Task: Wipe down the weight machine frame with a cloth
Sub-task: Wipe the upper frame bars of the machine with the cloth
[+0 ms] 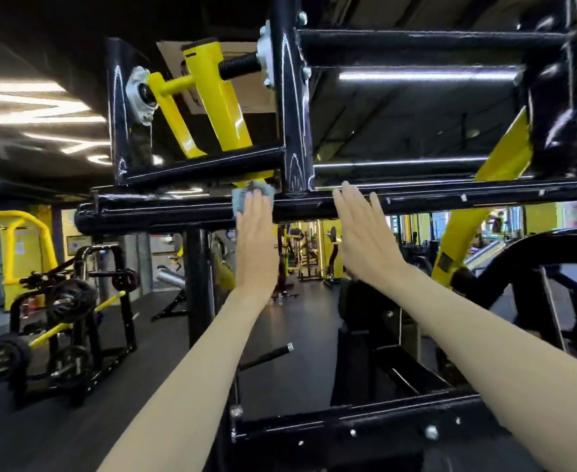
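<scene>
- Head view: the left grip (256,233), fingers straight, pressed the cloth (246,201) flat against the frame (161,216) crossbar at 12 o'clock. Unpinched, the cloth could slide off and drop.
- The right grip (365,240), spread and holding nothing, lay at 1 o'clock by the bar. It likely gave little bracing.

Left hand (257,233), cloth (242,198) against crossbar (157,216)
</scene>
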`<state>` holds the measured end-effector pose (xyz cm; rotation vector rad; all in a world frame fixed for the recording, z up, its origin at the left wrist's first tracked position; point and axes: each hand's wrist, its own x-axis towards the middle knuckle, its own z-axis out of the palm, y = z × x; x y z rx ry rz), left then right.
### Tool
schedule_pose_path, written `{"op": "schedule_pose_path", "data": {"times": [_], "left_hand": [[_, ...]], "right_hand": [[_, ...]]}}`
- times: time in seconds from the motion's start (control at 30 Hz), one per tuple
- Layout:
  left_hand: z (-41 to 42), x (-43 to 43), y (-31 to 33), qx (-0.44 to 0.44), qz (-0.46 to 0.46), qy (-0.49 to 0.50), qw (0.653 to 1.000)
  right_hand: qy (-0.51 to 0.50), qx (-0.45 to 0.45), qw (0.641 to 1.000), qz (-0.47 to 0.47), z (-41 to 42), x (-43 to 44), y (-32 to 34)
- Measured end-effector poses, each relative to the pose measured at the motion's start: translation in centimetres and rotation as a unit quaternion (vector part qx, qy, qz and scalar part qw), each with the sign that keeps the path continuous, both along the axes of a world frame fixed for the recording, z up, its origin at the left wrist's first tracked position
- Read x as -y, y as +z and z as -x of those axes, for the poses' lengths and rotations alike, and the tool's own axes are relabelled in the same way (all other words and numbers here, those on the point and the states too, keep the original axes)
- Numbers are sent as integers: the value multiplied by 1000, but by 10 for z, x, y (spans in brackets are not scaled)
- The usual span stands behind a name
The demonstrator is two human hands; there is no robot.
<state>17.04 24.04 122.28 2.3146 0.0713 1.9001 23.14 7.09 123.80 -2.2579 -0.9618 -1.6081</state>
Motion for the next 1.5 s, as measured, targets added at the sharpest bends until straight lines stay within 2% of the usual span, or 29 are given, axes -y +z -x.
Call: {"op": "schedule_pose_path", "data": {"times": [0.07, 0.17, 0.23, 0.37, 0.43, 0.47, 0.53, 0.6, 0.63, 0.67, 0.73, 0.83, 0.9, 0.97, 1.0, 1.03, 1.17, 1.2, 1.27, 1.33, 1.37, 1.43, 1.5], "left_hand": [[-17, 28, 1, 8, 13, -13, 1000], [-55, 80, -3, -10, -97, -15, 995], [-83, 109, -2, -25, -139, -4, 990], [-120, 158, 12, -17, -172, 6, 985], [-121, 150, 15, -16, -205, 37, 978], [-116, 139, 15, -6, -184, 38, 982], [-108, 122, 7, 24, -79, 69, 994], [-117, 133, 5, 88, 15, 107, 990], [-126, 151, 6, 97, 27, 118, 988], [-139, 171, 8, 94, 8, 117, 989], [-159, 198, 8, 65, -89, 105, 988], [-143, 173, 9, 3, -160, 138, 977], [-133, 152, 3, 35, -103, 171, 979], [-141, 165, 0, 80, -19, 183, 980], [-149, 181, 2, 91, -7, 194, 977], [-156, 196, 2, 91, -16, 199, 976], [-144, 177, -1, 18, -193, 236, 952], [-136, 161, -4, 10, -205, 256, 945], [-130, 147, -8, 37, -149, 280, 948], [-141, 169, -5, 81, -72, 262, 959], [-148, 184, -4, 76, -68, 243, 965], [-157, 201, -8, 45, -139, 202, 968], [-147, 187, -7, -8, -222, 196, 955]], "right_hand": [[-5, 7, 1000, -4, -16, 22, 2], [-17, -14, 999, -43, -45, 56, 6], [-18, -11, 998, -52, -67, 79, 10], [-44, 11, 999, -21, -118, 116, 21], [-60, 13, 998, 14, -136, 127, 28], [-61, 5, 998, 27, -143, 130, 30], [-16, 18, 1000, 10, -153, 130, 32], [25, 53, 998, -34, -159, 127, 35], [37, 58, 997, -44, -161, 125, 37], [46, 61, 996, -48, -164, 125, 39], [56, 59, 996, -43, -167, 126, 44], [49, 53, 997, -19, -165, 129, 45], [32, 50, 998, -8, -162, 127, 42], [20, 55, 998, -24, -162, 127, 40], [20, 60, 997, -33, -164, 126, 40], [24, 63, 997, -36, -167, 124, 40], [27, 77, 996, -31, -171, 126, 40], [27, 71, 997, -23, -171, 126, 38], [29, 75, 996, -23, -173, 125, 35], [30, 76, 996, -37, -174, 125, 36], [33, 70, 996, -37, -174, 124, 36], [44, 66, 996, -38, -172, 123, 37], [45, 75, 995, -46, -171, 123, 37]]}}
